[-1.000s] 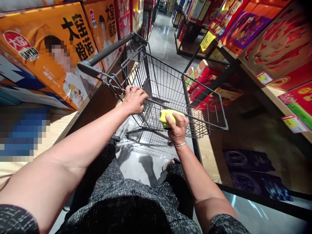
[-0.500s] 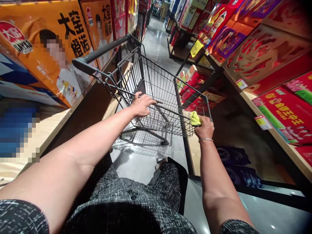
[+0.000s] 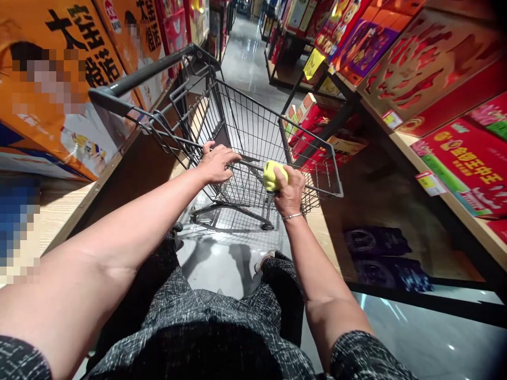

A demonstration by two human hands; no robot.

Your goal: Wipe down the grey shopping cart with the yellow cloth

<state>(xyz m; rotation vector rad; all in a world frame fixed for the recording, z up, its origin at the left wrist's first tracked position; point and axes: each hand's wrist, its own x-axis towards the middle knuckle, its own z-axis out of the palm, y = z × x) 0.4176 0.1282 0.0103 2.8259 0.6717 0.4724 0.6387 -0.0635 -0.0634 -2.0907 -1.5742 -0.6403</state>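
Note:
A dark grey wire shopping cart [image 3: 253,121] stands sideways in front of me, its handle at the upper left. My left hand [image 3: 217,162] holds the cart's near top rim, fingers draped over the bar and the little finger spread apart. To its right, my right hand [image 3: 292,189] grips a bunched yellow-green cloth [image 3: 273,177] against the same rim. The rim part under the cloth is hidden. No goods show in the wire basket.
Orange drink cartons [image 3: 75,105] line a wooden shelf on the left. Red gift boxes [image 3: 463,158] fill the right shelf, with price tags [image 3: 431,183] along its edge. A yellow sign [image 3: 314,64] juts out. The shiny aisle floor [image 3: 243,58] runs ahead.
My right hand has slid the cloth leftward along the rim, from near the cart's far-right corner towards my left hand. My left hand stays on the rim. The view has shifted slightly.

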